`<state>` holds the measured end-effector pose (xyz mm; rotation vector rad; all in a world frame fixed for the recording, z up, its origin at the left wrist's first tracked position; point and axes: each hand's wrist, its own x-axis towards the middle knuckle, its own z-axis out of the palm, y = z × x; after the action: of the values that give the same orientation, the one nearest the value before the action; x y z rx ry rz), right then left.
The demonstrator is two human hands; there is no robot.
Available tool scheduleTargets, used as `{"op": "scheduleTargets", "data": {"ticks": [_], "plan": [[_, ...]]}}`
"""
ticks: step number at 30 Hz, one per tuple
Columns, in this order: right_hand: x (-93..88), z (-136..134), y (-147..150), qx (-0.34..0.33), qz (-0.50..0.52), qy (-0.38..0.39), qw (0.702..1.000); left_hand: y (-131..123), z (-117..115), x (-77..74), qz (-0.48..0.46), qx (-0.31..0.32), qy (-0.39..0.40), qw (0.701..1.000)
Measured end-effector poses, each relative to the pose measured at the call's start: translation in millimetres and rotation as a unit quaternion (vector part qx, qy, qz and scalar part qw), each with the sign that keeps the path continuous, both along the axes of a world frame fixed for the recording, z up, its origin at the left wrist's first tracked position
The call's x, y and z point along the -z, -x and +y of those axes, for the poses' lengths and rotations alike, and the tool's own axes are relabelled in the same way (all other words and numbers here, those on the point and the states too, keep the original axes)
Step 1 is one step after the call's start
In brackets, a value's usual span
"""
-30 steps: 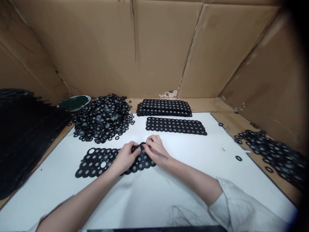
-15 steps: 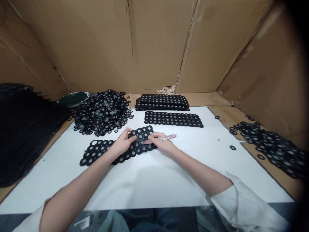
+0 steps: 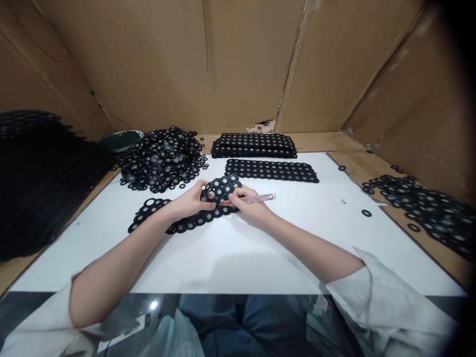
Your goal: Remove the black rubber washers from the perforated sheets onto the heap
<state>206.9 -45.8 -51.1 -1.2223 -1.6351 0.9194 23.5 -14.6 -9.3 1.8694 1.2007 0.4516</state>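
A black sheet of joined rings (image 3: 191,223) with pale round centres lies slantwise on the white table, its right end raised a little. My left hand (image 3: 191,201) grips the sheet's upper edge, thumb on top and fingers behind it. Closed around a slim pen-like tool (image 3: 260,198) with a pinkish, clear handle is my right hand (image 3: 250,203). The tool's tip points left, at the sheet near my left thumb; whether it touches is too small to tell. My right fingers rest by the sheet's right end.
Loose black rings form a heap (image 3: 163,158) at the back left, beside a round dish (image 3: 121,140). Behind my hands lie a flat ring sheet (image 3: 272,170) and a stack of sheets (image 3: 255,145). A tall black stack (image 3: 37,183) stands left; more rings (image 3: 427,210) lie right. Cardboard walls (image 3: 241,64) surround the table.
The view has tilted down slightly, so everything sits higher. My left thumb has shifted a little along the sheet, whose right end looks more bent up. Both hands keep their holds.
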Motion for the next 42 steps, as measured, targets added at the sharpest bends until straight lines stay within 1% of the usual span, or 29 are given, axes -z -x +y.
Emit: {"op": "scheduleTargets", "data": {"ticks": [2,6,9,12,14,15,18,21,23,26,29,31,35,37,40,42], "plan": [[0.2,0,1,0.002,-0.011,-0.012,1.0,-2,-2,0.0,-0.003,-0.019,0.01,1.0],[1.1,1,1,0.029,-0.03,-0.026,0.999,-4,-2,2.8,-0.02,-0.068,0.041,0.997],[0.8,0,2,0.027,-0.024,-0.02,0.999,-5,-2,5.6,-0.036,-0.084,0.064,0.994],[0.5,-3,5,0.021,-0.039,-0.021,0.999,-7,-6,6.6,-0.04,-0.113,0.058,0.991],[1.0,-6,9,0.02,-0.056,-0.035,0.998,-10,-11,6.1,-0.03,-0.144,0.042,0.988],[1.5,-8,11,0.019,-0.065,-0.046,0.997,-12,-14,5.7,-0.028,-0.146,0.039,0.988],[3.2,-9,16,0.018,-0.082,-0.07,0.994,-13,-19,5.3,-0.031,-0.114,0.037,0.992],[3.9,-5,12,0.026,-0.072,-0.052,0.996,-10,-16,6.8,-0.009,-0.094,0.008,0.996],[3.2,-2,6,-0.001,-0.041,-0.006,0.999,-7,-12,8.1,0.016,-0.086,-0.025,0.996],[-0.6,0,-2,-0.072,0.023,0.056,0.996,-6,-7,9.5,0.053,-0.069,-0.069,0.994],[-6.2,-2,-4,-0.114,0.039,0.071,0.99,-6,-6,10.6,0.074,-0.056,-0.097,0.991],[-8.7,-3,-3,-0.114,0.028,0.07,0.991,-5,-6,10.8,0.077,-0.05,-0.103,0.991],[-8.0,-3,-2,-0.097,0.025,0.069,0.993,-3,-5,6.7,0.081,-0.037,-0.082,0.993],[-6.1,-1,-3,-0.1,0.032,0.074,0.992,-3,-5,1.7,0.074,-0.006,-0.049,0.996],[-3.8,1,-5,-0.113,0.043,0.086,0.989,-3,-6,-5.4,0.039,0.042,0.009,0.998],[-3.3,1,-7,-0.121,0.046,0.092,0.987,-4,-6,-7.7,0.018,0.047,0.038,0.998]]}}
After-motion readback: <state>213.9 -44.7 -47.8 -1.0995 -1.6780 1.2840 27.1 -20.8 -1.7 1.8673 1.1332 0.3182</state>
